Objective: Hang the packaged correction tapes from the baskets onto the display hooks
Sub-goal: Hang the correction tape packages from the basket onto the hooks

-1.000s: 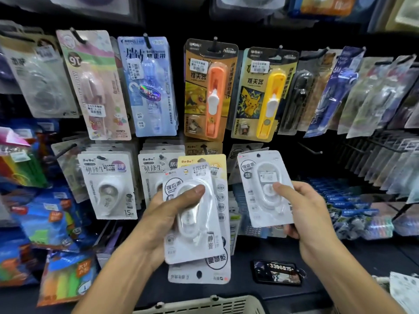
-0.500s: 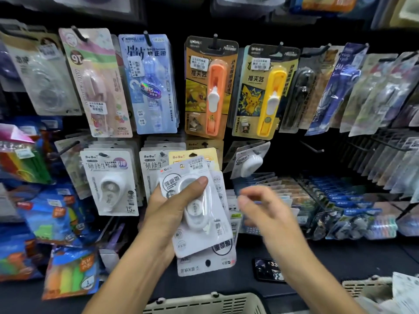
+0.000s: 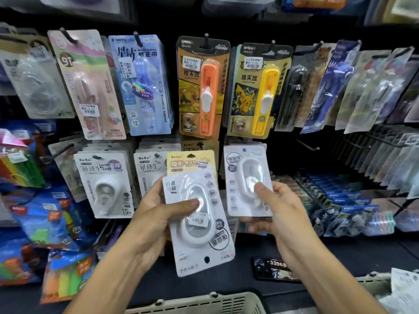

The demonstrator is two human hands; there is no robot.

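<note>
My left hand (image 3: 156, 220) grips a white packaged correction tape (image 3: 199, 225), held upside down with its hang hole at the bottom. A yellow-topped pack (image 3: 190, 162) stands right behind it; I cannot tell whether my hand holds it too. My right hand (image 3: 274, 209) holds a second white correction tape pack (image 3: 240, 177) upright, thumb on its blister, in front of the lower row of display hooks. Its hang hole is at the top, just under the yellow clip pusher card (image 3: 256, 91). A bare hook (image 3: 308, 145) sticks out to its right.
White BoBo correction tapes (image 3: 104, 184) hang at lower left. Orange clip pusher cards (image 3: 201, 87) and blue tape cards (image 3: 140, 85) fill the upper row. A beige basket (image 3: 204, 302) is at the bottom edge, another basket (image 3: 371, 279) at right. A phone (image 3: 274, 268) lies on the dark shelf.
My right hand held a pack, was empty half a second ago with a pack left on the hook, and now holds another pack. The left stack is thinner.
</note>
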